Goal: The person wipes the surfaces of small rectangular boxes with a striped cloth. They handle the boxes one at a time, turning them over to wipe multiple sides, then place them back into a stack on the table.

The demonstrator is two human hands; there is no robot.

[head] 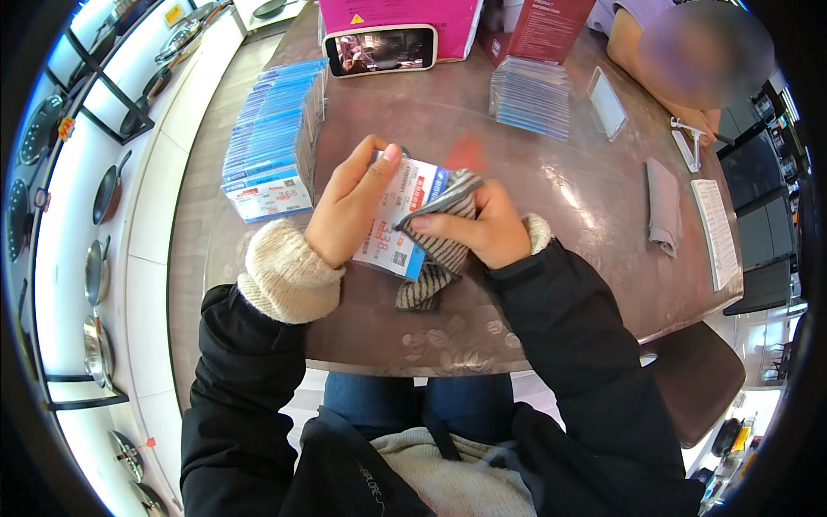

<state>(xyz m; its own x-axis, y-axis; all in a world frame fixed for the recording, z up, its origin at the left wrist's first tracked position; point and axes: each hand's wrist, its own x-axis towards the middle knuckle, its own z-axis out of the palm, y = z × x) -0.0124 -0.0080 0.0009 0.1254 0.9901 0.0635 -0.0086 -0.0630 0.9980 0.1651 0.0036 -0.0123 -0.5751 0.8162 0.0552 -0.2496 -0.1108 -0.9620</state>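
My left hand [352, 200] grips a price tag card in a clear holder [391, 249] by its upper left side, thumb across the top. In my right hand [494, 226] is a striped cloth [452, 210], pinched against the card's right side with the thumb on its face. A loose end of the cloth hangs below the card. Left of my left hand stands a long row of similar price tag holders [274, 142], packed upright. Further back, another stack of clear holders [530, 97] leans on the table.
A smartphone [381, 50] leans on a pink box [400, 16], beside a red box [546, 29]. At right are a clear stand [607, 103], folded grey cloth [663, 207], a written sheet [716, 232] and another person's arm [652, 71]. Pans line the left shelves; a brown chair [698, 381] sits right.
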